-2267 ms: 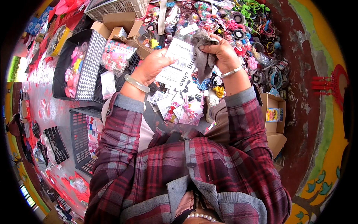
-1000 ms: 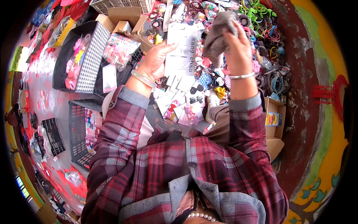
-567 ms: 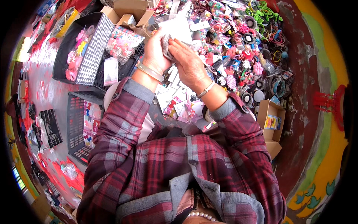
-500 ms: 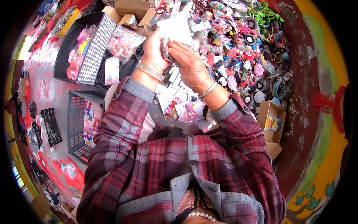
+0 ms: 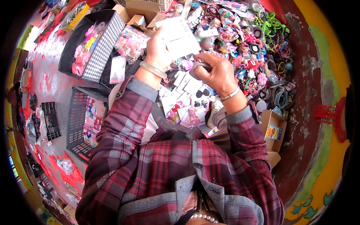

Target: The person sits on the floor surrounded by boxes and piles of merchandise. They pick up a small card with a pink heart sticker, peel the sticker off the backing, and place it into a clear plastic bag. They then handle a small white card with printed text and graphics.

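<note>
Left hand (image 5: 159, 50) raised, fingers clamped on white card (image 5: 179, 36), long axis tilted up-left. Right hand (image 5: 215, 71) just below-right of card, curled round small dark item (image 5: 198, 67). Right hand nearer hair-accessory heap (image 5: 258, 56).

She wears a maroon-and-grey plaid shirt with grey cuffs and collar, a pale bangle (image 5: 153, 69), a silver bracelet (image 5: 229, 94), and pearls (image 5: 200, 218).
</note>
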`<state>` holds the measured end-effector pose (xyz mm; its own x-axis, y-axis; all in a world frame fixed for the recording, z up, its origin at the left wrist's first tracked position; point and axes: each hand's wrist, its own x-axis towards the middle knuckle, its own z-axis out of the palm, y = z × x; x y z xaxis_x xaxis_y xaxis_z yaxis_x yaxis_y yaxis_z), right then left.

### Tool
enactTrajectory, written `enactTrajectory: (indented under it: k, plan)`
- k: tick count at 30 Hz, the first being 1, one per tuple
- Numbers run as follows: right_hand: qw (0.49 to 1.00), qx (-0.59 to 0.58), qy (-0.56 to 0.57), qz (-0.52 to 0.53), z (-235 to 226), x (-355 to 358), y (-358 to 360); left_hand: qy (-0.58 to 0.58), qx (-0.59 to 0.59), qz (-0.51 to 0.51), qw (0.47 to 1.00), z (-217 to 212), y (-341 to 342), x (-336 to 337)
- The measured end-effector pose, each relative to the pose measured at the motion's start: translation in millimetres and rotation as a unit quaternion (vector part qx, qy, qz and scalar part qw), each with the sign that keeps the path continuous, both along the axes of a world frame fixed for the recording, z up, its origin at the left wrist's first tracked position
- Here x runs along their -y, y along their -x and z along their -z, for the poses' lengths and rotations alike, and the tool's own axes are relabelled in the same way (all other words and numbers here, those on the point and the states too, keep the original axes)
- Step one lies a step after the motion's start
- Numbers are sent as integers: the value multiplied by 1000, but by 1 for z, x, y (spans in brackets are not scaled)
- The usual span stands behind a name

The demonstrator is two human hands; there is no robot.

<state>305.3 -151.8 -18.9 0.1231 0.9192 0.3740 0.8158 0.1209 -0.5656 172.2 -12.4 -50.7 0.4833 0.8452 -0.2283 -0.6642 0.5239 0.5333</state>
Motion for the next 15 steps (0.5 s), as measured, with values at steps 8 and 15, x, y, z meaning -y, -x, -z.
enactTrajectory:
  k: [8, 15]
  plan:
    - [945, 308, -91, 58, 37, -14, 5, 51, -53, 33, 997, 2, -15, 16]
    - [882, -460, 14, 98, 45, -29, -25, 2, -61, 27, 998, 0, -12, 16]
